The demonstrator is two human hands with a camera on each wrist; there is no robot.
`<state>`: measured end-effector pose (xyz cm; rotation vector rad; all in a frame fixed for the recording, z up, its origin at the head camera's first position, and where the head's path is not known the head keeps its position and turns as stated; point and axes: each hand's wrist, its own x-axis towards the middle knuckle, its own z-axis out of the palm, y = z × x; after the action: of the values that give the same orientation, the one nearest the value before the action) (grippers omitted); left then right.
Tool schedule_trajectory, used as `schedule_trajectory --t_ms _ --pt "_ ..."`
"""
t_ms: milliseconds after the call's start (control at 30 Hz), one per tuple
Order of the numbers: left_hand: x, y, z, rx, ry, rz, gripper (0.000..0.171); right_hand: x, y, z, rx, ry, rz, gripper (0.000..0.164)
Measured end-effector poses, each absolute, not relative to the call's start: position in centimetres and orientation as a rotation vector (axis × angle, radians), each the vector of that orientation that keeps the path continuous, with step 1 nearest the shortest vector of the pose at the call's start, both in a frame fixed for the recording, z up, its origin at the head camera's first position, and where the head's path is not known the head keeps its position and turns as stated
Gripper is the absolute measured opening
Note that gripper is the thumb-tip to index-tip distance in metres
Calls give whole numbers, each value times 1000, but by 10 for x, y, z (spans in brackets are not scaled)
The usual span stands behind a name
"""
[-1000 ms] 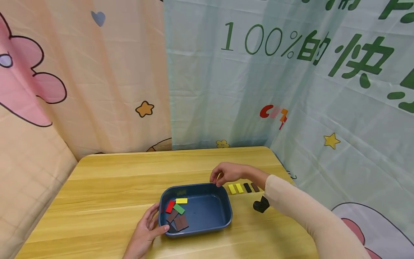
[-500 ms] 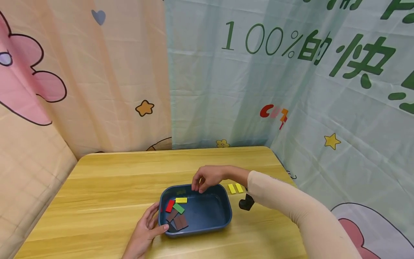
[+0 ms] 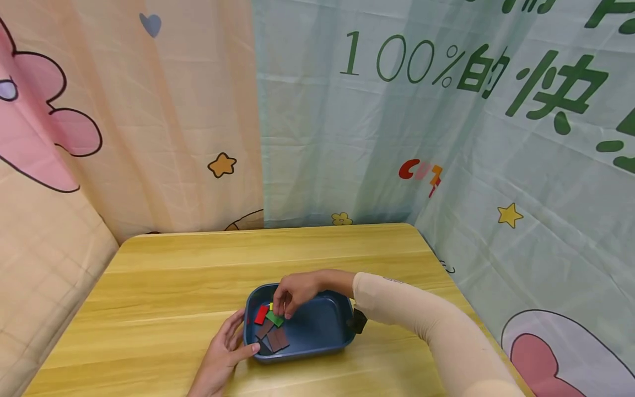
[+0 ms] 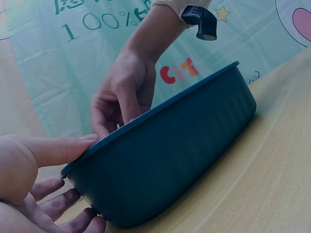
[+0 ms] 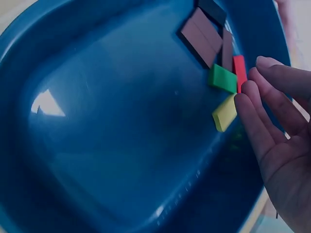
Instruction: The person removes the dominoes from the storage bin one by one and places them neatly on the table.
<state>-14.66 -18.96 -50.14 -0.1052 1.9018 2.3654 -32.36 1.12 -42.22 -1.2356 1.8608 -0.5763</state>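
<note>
A dark blue plastic tub stands on the table in the head view. My left hand grips its left end, thumb over the rim and the other fingers against the outside wall. My right hand reaches into the tub from the right. Its fingertips are beside a yellow domino, with a gap between thumb and fingers in the right wrist view. Near them lie a green domino and a red domino. Brown dominoes and a black domino lie toward the near left corner.
The wooden table carries the tub. Behind it hang printed curtains. A black wrist camera on the right wrist overhangs the tub's right rim. The right sleeve covers the table right of the tub.
My right hand has moved left and down, from the tub's far right rim to the dominoes inside. The row of dominoes right of the tub is now hidden behind the arm. The left hand stays put.
</note>
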Motion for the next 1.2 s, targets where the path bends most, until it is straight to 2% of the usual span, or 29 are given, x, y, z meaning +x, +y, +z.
schedule_trajectory --t_ms 367,733,1200 --pt "-145 -189 -504 -86 1973 2332 84 -306 3 -455 -1348 2014 -295 28" --pt "-147 -190 -500 -150 1905 2338 87 -304 4 -457 -1485 2114 -189 28" --pt "-147 -190 -498 -188 1889 2336 88 -298 -6 -455 -1511 2149 -108 24"
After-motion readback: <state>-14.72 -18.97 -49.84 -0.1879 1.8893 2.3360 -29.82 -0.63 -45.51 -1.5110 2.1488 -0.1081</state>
